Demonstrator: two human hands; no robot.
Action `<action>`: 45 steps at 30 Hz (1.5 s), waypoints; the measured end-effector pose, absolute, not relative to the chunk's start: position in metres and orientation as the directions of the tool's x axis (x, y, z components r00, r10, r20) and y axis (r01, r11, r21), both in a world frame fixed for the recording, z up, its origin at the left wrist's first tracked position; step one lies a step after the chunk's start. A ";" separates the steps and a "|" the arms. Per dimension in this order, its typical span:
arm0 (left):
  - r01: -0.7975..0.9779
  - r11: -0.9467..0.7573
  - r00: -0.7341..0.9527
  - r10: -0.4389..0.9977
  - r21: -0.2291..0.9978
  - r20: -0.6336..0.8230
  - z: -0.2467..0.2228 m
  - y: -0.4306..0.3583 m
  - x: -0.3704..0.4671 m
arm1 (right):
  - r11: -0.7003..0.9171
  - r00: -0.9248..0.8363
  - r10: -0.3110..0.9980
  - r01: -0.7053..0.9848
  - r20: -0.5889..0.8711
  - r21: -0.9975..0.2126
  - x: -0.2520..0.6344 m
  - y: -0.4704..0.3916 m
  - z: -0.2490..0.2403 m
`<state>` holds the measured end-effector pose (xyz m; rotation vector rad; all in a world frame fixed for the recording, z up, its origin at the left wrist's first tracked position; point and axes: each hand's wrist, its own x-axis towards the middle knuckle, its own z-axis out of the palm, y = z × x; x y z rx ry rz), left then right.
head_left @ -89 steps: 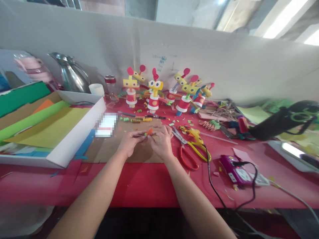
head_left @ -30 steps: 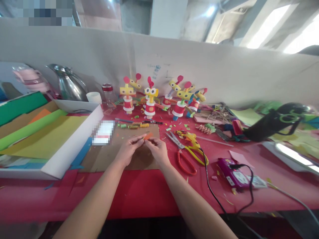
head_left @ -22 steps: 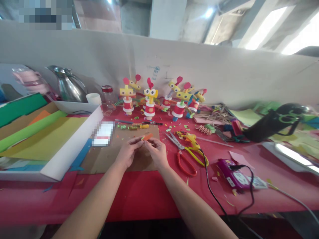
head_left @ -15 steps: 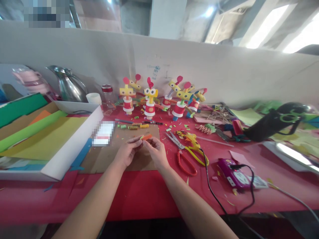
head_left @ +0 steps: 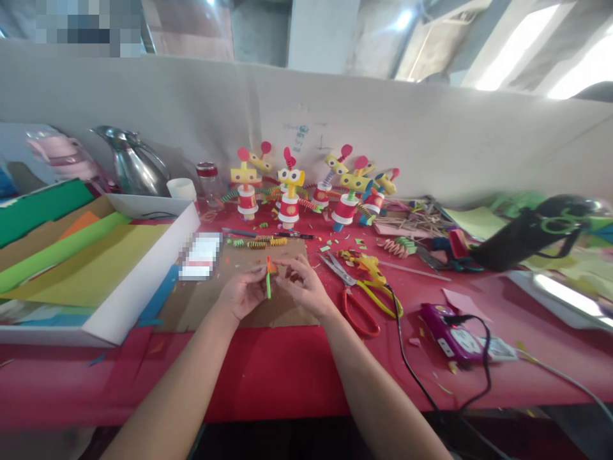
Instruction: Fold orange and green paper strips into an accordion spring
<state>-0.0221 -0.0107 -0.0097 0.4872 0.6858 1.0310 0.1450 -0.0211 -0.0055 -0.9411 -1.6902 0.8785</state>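
My left hand (head_left: 245,292) pinches a small folded piece of orange and green paper (head_left: 269,281), its green strip hanging down. Close on the right of the paper is my right hand (head_left: 302,286), fingers bent and apart, with nothing visible held in it. Both hands are above a brown cardboard sheet (head_left: 201,310). At the sheet's back edge lie coiled paper springs (head_left: 261,243), yellow, green and dark. Scissors (head_left: 342,271) with red and yellow handles lie right of my right hand, beside a yellow glue gun (head_left: 370,267).
Several paper figures (head_left: 289,207) stand at the back. A white box (head_left: 143,255) of coloured paper is at the left. At the right are a purple power strip (head_left: 450,338), a black cord (head_left: 402,348) and a black flask (head_left: 517,236). Paper scraps are scattered about.
The orange piece has turned, and its green strip now hangs down between my hands. My right hand's fingers have moved right and come apart from it.
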 end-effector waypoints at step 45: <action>-0.170 -0.058 0.004 0.998 0.984 0.059 -0.015 -0.011 -0.008 | 0.386 0.013 0.917 0.233 0.400 -0.893 0.135 -0.020 -0.021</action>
